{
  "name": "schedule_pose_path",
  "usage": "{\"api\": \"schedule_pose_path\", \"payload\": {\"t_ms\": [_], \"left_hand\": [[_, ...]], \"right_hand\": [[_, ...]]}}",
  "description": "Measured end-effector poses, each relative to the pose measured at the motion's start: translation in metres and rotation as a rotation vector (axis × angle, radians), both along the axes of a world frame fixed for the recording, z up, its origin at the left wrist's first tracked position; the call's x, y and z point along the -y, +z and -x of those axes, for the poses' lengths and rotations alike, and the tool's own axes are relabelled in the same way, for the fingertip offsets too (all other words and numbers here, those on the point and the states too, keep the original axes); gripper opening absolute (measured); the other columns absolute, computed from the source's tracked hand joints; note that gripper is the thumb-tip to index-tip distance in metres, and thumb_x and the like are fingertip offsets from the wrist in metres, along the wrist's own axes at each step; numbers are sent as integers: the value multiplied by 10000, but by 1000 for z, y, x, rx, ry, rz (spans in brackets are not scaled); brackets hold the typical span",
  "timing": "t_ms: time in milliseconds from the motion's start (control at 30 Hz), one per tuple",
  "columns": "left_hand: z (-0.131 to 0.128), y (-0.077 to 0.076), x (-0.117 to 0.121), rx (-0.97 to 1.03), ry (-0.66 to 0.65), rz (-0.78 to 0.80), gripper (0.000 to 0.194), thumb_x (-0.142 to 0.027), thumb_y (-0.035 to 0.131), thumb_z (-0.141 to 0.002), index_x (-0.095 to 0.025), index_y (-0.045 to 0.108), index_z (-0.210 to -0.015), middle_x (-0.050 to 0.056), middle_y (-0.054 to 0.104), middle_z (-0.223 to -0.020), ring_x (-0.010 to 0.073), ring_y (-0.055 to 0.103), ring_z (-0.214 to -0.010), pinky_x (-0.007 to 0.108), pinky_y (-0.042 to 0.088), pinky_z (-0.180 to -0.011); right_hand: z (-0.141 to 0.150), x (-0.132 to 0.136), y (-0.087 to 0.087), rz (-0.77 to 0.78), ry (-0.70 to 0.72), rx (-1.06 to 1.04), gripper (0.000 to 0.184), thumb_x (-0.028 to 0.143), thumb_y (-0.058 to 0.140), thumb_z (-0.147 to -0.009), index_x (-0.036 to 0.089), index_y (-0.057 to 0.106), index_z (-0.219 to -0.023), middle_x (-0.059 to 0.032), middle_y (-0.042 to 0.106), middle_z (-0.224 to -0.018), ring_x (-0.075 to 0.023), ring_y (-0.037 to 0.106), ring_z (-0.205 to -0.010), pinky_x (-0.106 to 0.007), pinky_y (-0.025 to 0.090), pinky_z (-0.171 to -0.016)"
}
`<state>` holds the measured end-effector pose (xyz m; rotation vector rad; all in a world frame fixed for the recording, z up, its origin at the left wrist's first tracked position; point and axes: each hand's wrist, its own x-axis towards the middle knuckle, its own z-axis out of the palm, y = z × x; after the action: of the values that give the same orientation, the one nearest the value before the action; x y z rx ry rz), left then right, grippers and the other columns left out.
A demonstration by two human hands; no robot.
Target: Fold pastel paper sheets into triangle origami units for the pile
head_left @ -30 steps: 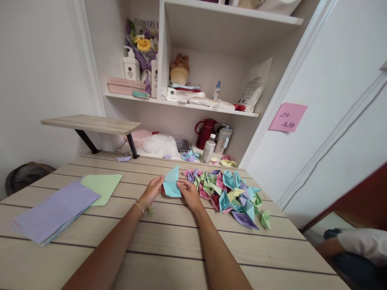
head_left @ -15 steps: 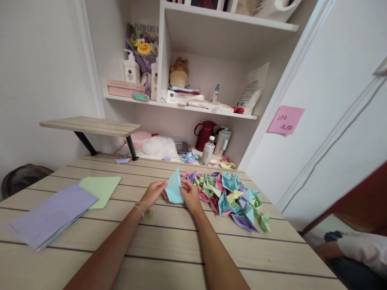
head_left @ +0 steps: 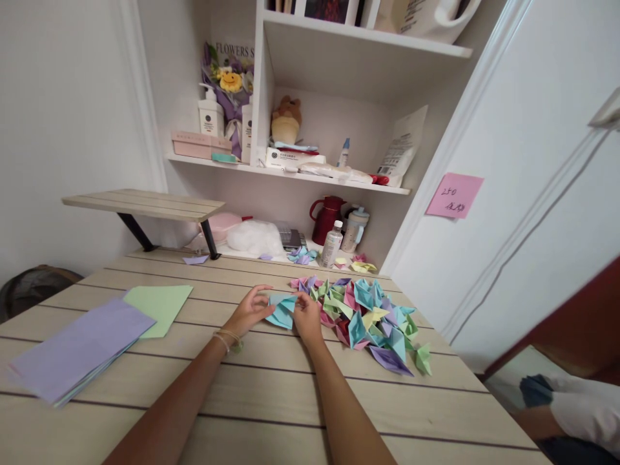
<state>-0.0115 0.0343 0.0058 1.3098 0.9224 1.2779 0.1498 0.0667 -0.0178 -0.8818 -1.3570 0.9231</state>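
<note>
Your right hand (head_left: 306, 316) was closed, pinching the right edge of the light-blue paper (head_left: 281, 315), which looked folded and creased, with slanted flaps. It was just left of the colourful pile (head_left: 371, 316). Your left hand (head_left: 248, 312) was half open, thumb at the paper's left edge.

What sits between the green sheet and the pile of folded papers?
Head view: the left hand, the blue paper, then the right hand, going from the green sheet to the pile.
</note>
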Motion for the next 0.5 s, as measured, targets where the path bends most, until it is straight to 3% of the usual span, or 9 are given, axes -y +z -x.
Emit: {"api": "schedule_pose_path", "payload": {"t_ms": [167,400,500], "left_hand": [[0,1,0,34,-25,19,524,-274,729,-574,-178,518,-1043,35,646,-758,145,627,-599,276,479,-628],[3,0,-5,155,129,98,321,-337,692,-617,-118,628,-844,79,684,-769,186,649,-700,318,488,-722],[3,-2,-6,224,175,102,306,-327,716,-580,-108,647,-784,90,687,-817,196,639,-757,331,487,-753]], "right_hand": [[-2,-1,0,38,14,-70,123,174,582,-591,164,630,-704,-19,629,-644,-150,545,-553,-238,428,-489],[-2,6,9,262,314,-273,262,285,708,-562,167,635,-784,-20,671,-739,-150,608,-614,-275,505,-576],[-2,8,12,291,340,-313,294,301,752,-529,155,642,-759,-27,673,-727,-155,619,-639,-290,519,-615]]}}
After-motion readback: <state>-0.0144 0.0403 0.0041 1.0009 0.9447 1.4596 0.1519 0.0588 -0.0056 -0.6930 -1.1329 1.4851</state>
